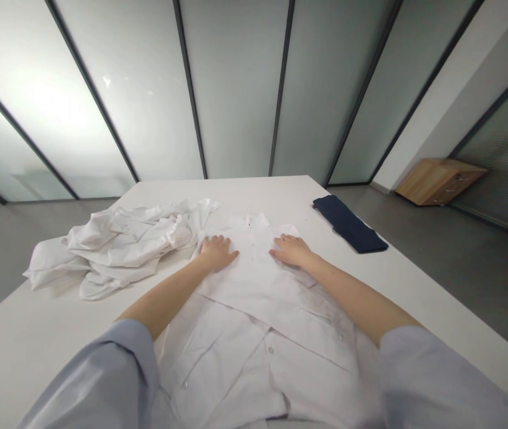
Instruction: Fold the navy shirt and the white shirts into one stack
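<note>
A white buttoned garment that looks like a shirt or lab coat (254, 292) is spread on the white table, its collar end away from me. Several creases cross its lower part, and a few buttons show. My left hand (218, 253) lies on its upper left side, fingers spread and pointing forward. On the upper right side rests my right hand (292, 250), palm down with fingers apart. Both hands press on the cloth without gripping it. Just left of my left hand is a crumpled pile of white cloth (133, 241).
A folded dark navy cloth (350, 225) lies near the right edge of the white table (419, 310). The crumpled pile hangs over the left edge. Frosted glass panels (236, 89) stand behind the table. A wooden cabinet (442, 179) is on the floor at the right.
</note>
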The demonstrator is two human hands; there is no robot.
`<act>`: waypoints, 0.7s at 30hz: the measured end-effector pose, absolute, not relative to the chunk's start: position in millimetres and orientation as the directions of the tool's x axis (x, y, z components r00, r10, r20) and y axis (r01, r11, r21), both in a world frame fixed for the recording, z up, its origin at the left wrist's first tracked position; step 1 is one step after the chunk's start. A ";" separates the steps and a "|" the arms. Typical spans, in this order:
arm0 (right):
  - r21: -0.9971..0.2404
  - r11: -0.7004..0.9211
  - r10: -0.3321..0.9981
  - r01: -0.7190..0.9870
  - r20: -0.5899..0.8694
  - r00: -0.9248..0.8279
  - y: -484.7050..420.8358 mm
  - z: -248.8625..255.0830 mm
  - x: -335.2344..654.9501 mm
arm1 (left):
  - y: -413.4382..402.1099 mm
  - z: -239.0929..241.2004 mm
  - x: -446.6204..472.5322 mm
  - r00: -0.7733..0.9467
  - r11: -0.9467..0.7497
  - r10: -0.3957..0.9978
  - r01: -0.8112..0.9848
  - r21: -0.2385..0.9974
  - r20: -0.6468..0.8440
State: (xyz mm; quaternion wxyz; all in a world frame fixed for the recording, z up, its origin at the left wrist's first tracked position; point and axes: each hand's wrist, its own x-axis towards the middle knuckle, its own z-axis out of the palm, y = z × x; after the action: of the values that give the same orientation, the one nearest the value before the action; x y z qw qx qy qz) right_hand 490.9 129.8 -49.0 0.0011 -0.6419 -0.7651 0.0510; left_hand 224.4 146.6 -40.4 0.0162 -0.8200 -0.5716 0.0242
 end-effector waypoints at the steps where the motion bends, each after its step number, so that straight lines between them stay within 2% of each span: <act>1: -0.095 0.177 0.982 0.980 -0.048 -0.182 136.9 -43.1 491.7 | 153.5 -34.6 225.8 0.338 -0.338 0.941 0.940 -0.046 -0.006; 4: -0.191 0.167 0.986 0.967 0.028 -0.165 166.4 -27.8 491.1 | 185.4 -22.5 230.5 0.221 -0.226 0.973 0.971 0.080 0.068; 8: -0.308 0.056 0.998 0.950 -0.015 -0.063 200.8 -20.6 482.8 | 224.4 -26.5 236.6 0.099 -0.097 0.995 0.966 0.240 0.003; 14: -0.323 -0.008 0.995 0.946 -0.092 -0.023 215.5 -25.9 475.9 | 241.9 -41.7 241.8 -0.014 0.022 1.000 0.873 0.488 -0.019; 16: -0.328 -0.008 0.994 0.945 -0.102 -0.027 215.3 -26.2 475.8 | 241.9 -41.7 241.6 -0.024 0.045 0.999 0.846 0.531 -0.046; 19: -0.340 0.024 0.997 0.940 -0.064 -0.048 211.4 -26.1 477.0 | 237.1 -40.6 237.5 -0.003 0.034 0.998 0.817 0.576 -0.056; 21: -0.333 0.082 0.997 0.939 0.028 -0.077 205.2 -28.2 479.9 | 230.0 -41.7 230.8 0.036 -0.027 0.999 0.794 0.607 -0.003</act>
State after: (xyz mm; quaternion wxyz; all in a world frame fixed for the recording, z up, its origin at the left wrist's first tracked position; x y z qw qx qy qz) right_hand 479.9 205.2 -28.2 0.1250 -0.6678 -0.7248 0.1144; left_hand 230.8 230.0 -41.7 -0.2315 -0.6815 -0.6579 -0.2215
